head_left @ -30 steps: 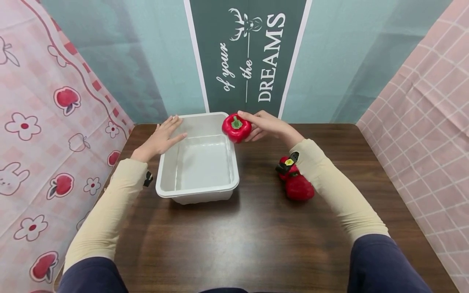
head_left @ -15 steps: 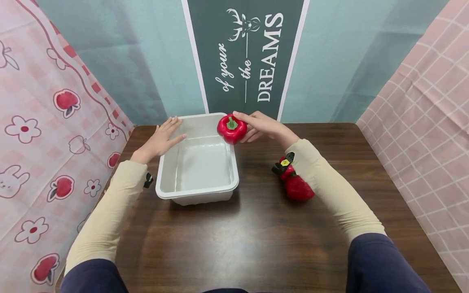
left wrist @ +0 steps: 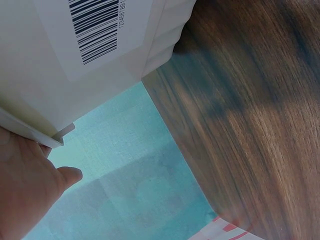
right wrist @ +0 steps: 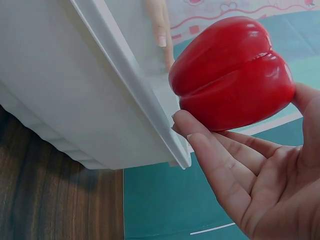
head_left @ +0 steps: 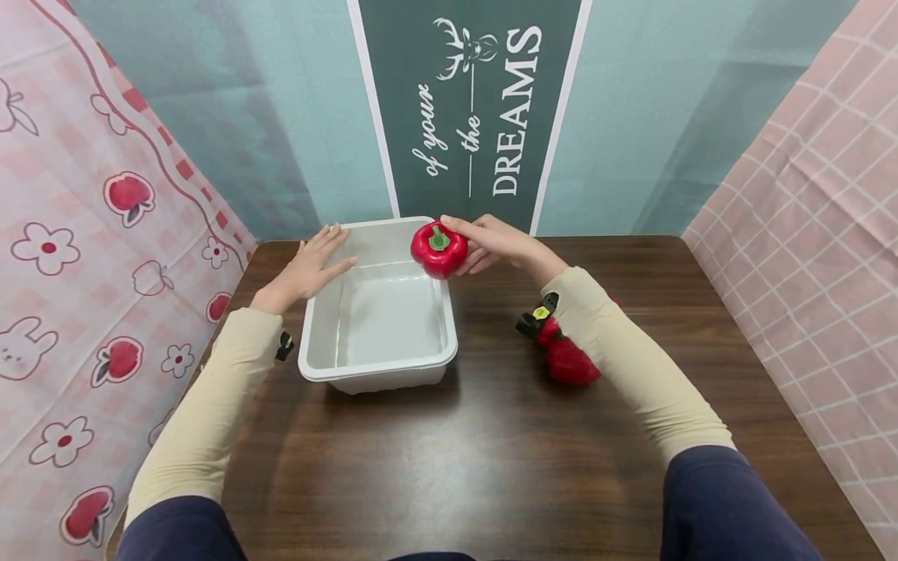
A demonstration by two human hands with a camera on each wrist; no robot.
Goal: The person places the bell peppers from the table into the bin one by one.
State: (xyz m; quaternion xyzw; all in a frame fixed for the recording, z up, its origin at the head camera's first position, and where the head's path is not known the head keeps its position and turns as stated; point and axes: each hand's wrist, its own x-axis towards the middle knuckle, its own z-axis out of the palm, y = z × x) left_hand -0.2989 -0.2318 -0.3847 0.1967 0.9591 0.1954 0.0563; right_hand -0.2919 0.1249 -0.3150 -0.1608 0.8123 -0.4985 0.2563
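My right hand (head_left: 496, 243) grips a glossy red bell pepper (head_left: 439, 249) with a green stem, above the far right part of a white plastic bin's rim. In the right wrist view the pepper (right wrist: 232, 75) sits between thumb and fingers, close to the bin's edge (right wrist: 135, 85). My left hand (head_left: 309, 263) rests with straight fingers on the left rim of the bin (head_left: 382, 365). From the left wrist view, part of that hand (left wrist: 30, 185) shows at the rim, beside the barcode label (left wrist: 97, 30) on the bin's wall. The bin's inside shows only its bare floor.
More red items (head_left: 571, 360), seemingly peppers, lie on the brown wooden table (head_left: 421, 467) under my right forearm, which partly hides them. A blue-green cloth (head_left: 631, 117) hangs behind the table. Patterned pink cloths stand at both sides.
My right hand has carried the red bell pepper a little to the left, further over the bin's rim. The left hand and the bin have stayed put.
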